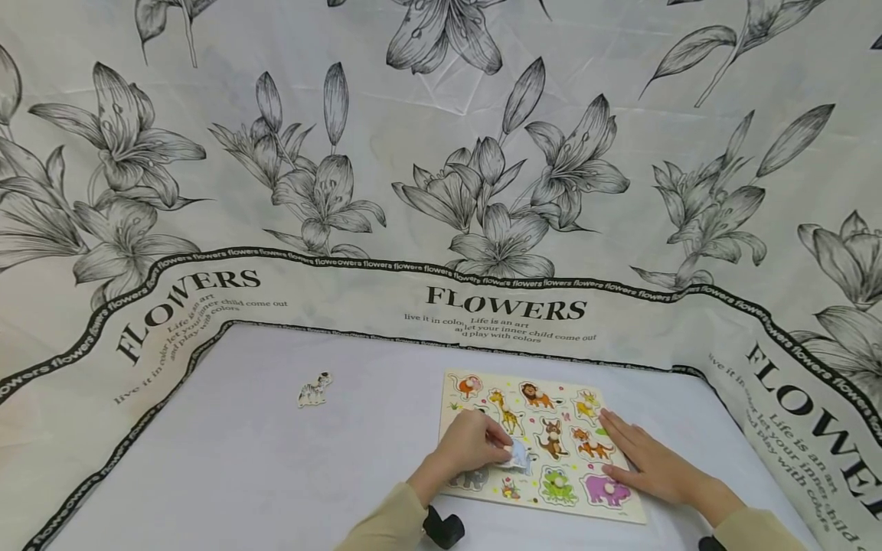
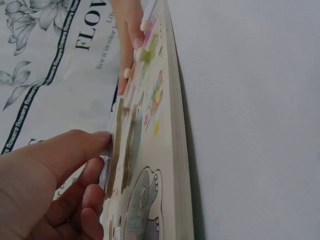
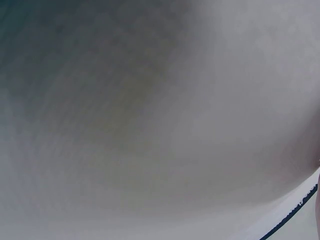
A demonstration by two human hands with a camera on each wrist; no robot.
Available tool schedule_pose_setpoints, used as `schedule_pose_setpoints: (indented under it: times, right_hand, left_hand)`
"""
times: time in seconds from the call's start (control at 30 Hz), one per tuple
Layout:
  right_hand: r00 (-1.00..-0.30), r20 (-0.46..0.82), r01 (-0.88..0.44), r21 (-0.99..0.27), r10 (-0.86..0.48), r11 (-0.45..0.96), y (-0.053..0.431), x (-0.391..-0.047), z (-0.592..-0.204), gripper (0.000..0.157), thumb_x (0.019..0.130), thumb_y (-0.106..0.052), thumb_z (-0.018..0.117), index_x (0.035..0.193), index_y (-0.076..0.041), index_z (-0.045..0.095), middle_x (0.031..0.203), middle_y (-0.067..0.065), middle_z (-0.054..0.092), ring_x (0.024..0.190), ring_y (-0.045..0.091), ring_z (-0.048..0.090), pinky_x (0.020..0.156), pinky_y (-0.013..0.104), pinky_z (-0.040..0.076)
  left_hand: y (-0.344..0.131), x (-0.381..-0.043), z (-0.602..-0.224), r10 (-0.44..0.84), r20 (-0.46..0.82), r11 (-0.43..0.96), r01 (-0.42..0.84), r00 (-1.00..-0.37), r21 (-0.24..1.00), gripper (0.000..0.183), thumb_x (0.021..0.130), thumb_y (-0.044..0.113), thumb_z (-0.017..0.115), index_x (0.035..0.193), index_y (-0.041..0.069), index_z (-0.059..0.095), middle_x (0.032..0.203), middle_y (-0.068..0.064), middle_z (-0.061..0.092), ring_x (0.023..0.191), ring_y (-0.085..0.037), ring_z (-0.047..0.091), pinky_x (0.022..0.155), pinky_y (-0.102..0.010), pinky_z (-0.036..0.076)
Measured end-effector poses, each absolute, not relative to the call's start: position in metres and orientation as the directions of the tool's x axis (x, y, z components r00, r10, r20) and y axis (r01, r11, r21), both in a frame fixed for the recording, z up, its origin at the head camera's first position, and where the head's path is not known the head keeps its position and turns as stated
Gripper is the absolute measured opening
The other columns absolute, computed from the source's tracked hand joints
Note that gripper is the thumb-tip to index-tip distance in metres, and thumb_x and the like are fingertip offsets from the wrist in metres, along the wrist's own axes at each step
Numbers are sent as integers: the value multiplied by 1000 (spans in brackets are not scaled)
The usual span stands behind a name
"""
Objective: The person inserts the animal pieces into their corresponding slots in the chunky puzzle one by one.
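My left hand (image 1: 475, 440) pinches a pale blue animal puzzle piece (image 1: 518, 456) low over the left part of a wooden animal puzzle board (image 1: 506, 490). In the left wrist view the piece (image 2: 116, 150) stands tilted, its brown cut edge toward the camera, thumb and fingers of the left hand (image 2: 55, 175) at its side. My right hand (image 1: 654, 463) lies with extended fingers along the board's right edge, next to the purple hippo (image 1: 606, 490) and the tiger (image 1: 590, 442). A giraffe, lion, kangaroo and frog with knobs also sit in the board.
A zebra puzzle piece (image 1: 315, 389) lies on the white tabletop (image 1: 276, 459), well left of the board. A flower-printed cloth (image 1: 372, 306) stands up around the table's back and sides. The right wrist view is mostly blurred pale surface.
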State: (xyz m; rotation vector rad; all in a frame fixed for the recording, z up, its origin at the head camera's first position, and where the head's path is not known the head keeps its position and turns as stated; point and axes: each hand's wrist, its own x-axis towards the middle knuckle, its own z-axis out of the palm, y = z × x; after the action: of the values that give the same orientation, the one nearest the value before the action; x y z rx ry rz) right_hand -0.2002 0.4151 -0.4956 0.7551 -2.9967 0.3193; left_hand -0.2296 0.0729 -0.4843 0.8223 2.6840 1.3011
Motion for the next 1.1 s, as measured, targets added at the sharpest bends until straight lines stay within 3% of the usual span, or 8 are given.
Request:
schedule_pose_setpoints:
  times: [0.33,0.67,1.1]
  right_hand:
    - [-880,87,-474,-184,-466,861,415,-201,-496,77,93,-47,56,150,-3,28,153,23,30,131,-23,-14,102,-2,-11]
    - [-887,68,-460,-198,-456,866,414,-201,-494,78,93,-48,55,150,-3,28,153,23,30,129,-25,-15,101,-2,-11]
    - [-894,57,-447,-201,-445,872,416,-201,-496,78,93,-49,55,150,-5,27,154,22,29,128,-25,-15,101,-3,-11]
  left_hand:
    - [81,-228,-488,480,119,516,389,-869,763,7,74,13,82,77,14,76,63,10,65,54,5,49,57,-13,41]
    - [86,-225,-486,475,130,563,414,-870,715,7,73,14,82,76,15,76,64,11,66,55,6,48,61,-12,41]
    - [87,-224,-490,462,114,536,379,-880,755,7,74,10,82,77,12,76,65,8,67,55,6,50,59,-13,42]
